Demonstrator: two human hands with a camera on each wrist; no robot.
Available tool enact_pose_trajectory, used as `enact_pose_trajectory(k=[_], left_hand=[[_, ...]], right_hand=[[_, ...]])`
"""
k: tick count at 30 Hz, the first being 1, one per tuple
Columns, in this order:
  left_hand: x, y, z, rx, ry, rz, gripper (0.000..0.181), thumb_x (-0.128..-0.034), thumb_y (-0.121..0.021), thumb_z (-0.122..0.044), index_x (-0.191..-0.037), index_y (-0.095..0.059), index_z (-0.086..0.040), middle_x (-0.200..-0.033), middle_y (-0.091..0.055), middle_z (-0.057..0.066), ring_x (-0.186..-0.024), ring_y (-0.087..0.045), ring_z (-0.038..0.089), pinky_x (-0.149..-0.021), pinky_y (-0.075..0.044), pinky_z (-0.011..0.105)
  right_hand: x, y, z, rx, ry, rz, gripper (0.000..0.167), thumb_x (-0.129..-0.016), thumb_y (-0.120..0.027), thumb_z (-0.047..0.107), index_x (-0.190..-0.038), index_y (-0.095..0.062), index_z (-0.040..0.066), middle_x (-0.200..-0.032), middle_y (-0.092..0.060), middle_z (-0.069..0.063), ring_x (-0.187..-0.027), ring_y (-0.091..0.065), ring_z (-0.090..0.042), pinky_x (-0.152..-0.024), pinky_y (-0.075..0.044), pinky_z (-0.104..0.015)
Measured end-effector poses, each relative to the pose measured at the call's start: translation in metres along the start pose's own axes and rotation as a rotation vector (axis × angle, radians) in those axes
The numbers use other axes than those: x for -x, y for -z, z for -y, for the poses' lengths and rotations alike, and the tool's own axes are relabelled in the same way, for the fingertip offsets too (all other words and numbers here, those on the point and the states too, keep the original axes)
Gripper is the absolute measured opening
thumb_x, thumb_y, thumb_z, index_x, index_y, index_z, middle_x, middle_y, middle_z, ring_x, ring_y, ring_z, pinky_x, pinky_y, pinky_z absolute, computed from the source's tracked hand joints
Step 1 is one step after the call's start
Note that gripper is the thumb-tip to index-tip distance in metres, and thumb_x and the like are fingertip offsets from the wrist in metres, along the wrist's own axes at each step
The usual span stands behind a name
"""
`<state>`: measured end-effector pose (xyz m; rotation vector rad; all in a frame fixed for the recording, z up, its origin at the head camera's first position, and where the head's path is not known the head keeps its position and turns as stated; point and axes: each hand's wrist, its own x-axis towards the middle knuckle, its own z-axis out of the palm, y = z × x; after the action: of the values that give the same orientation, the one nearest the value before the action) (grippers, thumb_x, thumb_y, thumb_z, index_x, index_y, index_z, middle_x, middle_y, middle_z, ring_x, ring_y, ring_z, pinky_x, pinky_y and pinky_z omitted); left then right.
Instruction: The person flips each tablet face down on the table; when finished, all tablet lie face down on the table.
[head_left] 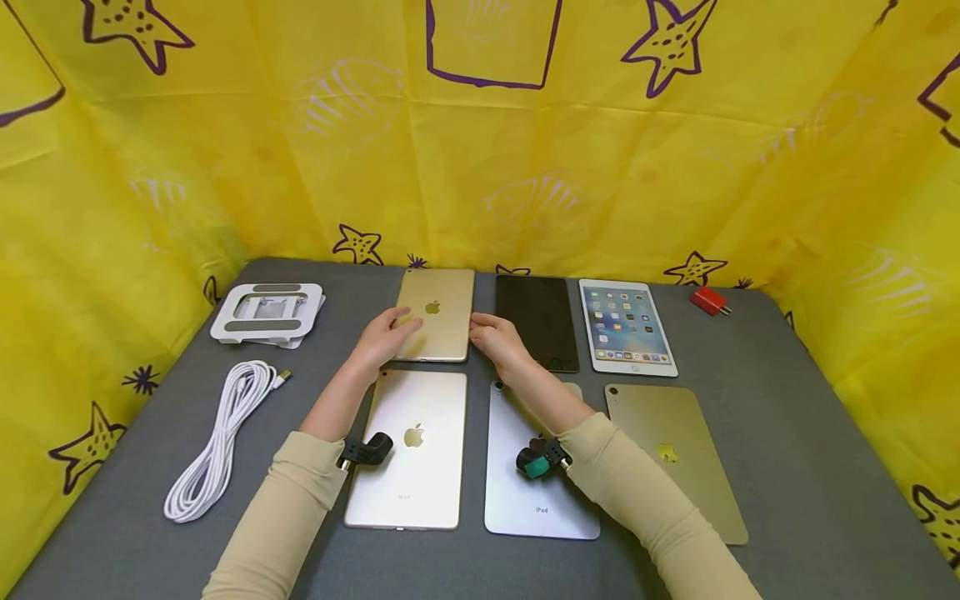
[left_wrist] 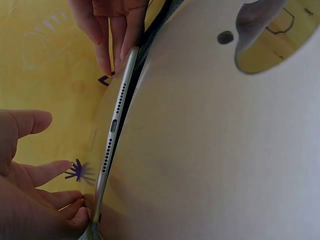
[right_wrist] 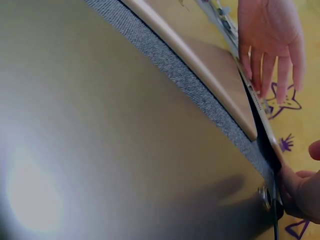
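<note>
Tablet in gold (head_left: 435,327) lies toward 11 o'clock on the table (head_left: 468,571), left hand (head_left: 381,337) loosely spread at its 8 o'clock, right hand (head_left: 498,340) straight-fingered at 3. Probably light, stiff, slick, crackable: take opposite edges.

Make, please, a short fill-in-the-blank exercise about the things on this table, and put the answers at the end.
1. The tablet between the left hand and the right hand has a ____-coloured back.
2. In the head view, the red plug lies to the ____ of the white tablet.
3. The bundled cable is coloured ____.

Missing words: gold; right; white.
</note>
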<state>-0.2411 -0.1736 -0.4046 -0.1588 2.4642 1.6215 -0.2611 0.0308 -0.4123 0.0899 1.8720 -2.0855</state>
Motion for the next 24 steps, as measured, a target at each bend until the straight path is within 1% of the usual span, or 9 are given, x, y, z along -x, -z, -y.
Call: enact_pose_trajectory(k=[4, 9, 14, 18, 20, 24], left_hand=[[0.001, -0.001, -0.001, -0.004, 0.012, -0.006, 0.063, -0.0998, -0.053, -0.034, -0.151, -0.032, -0.004, -0.158, -0.022, 0.018, -0.145, -0.019, 0.035, -0.113, -0.023, 0.053], [0.002, -0.002, -0.001, 0.001, 0.037, -0.009, 0.063, -0.0993, -0.053, -0.036, -0.151, -0.032, -0.007, -0.159, -0.022, 0.016, -0.145, -0.019, 0.035, -0.112, -0.024, 0.056], [0.002, -0.001, -0.002, -0.019, 0.033, -0.005, 0.063, -0.0998, -0.052, -0.035, -0.152, -0.032, -0.006, -0.158, -0.022, 0.017, -0.144, -0.020, 0.036, -0.112, -0.023, 0.057], [0.003, 0.000, -0.003, -0.036, 0.022, -0.002, 0.062, -0.1002, -0.052, -0.034, -0.151, -0.033, -0.005, -0.158, -0.023, 0.018, -0.144, -0.021, 0.037, -0.113, -0.022, 0.054], [0.003, 0.000, -0.004, -0.045, 0.009, -0.019, 0.060, -0.1001, -0.052, -0.033, -0.150, -0.035, -0.004, -0.157, -0.026, 0.018, -0.143, -0.022, 0.037, -0.114, -0.022, 0.052], [0.005, -0.001, -0.008, -0.039, -0.032, -0.102, 0.053, -0.0997, -0.054, -0.030, -0.146, -0.043, -0.006, -0.154, -0.033, 0.016, -0.142, -0.027, 0.035, -0.114, -0.024, 0.049]], right_hand=[[0.003, 0.000, 0.000, 0.054, 0.027, 0.015, 0.049, -0.094, -0.047, -0.005, -0.142, -0.040, -0.011, -0.144, -0.044, -0.025, -0.134, -0.042, -0.029, -0.109, -0.035, -0.037], [0.005, 0.000, -0.001, 0.144, 0.063, 0.036, 0.052, -0.091, -0.048, -0.002, -0.142, -0.041, -0.010, -0.146, -0.043, -0.022, -0.133, -0.042, -0.029, -0.109, -0.035, -0.039], [0.007, 0.001, -0.002, 0.216, 0.078, 0.065, 0.057, -0.089, -0.050, 0.001, -0.144, -0.039, -0.009, -0.149, -0.040, -0.020, -0.135, -0.040, -0.029, -0.109, -0.035, -0.039], [0.008, 0.003, -0.001, 0.229, 0.104, 0.070, 0.056, -0.090, -0.051, 0.002, -0.143, -0.039, -0.009, -0.148, -0.041, -0.021, -0.135, -0.040, -0.030, -0.110, -0.035, -0.039], [0.010, 0.004, 0.001, 0.224, 0.119, 0.069, 0.055, -0.090, -0.050, 0.001, -0.143, -0.039, -0.009, -0.147, -0.042, -0.021, -0.135, -0.040, -0.030, -0.110, -0.034, -0.040], [0.013, 0.007, 0.005, 0.185, 0.124, 0.068, 0.053, -0.091, -0.050, -0.001, -0.143, -0.041, -0.008, -0.146, -0.043, -0.022, -0.134, -0.043, -0.031, -0.108, -0.037, -0.041]])
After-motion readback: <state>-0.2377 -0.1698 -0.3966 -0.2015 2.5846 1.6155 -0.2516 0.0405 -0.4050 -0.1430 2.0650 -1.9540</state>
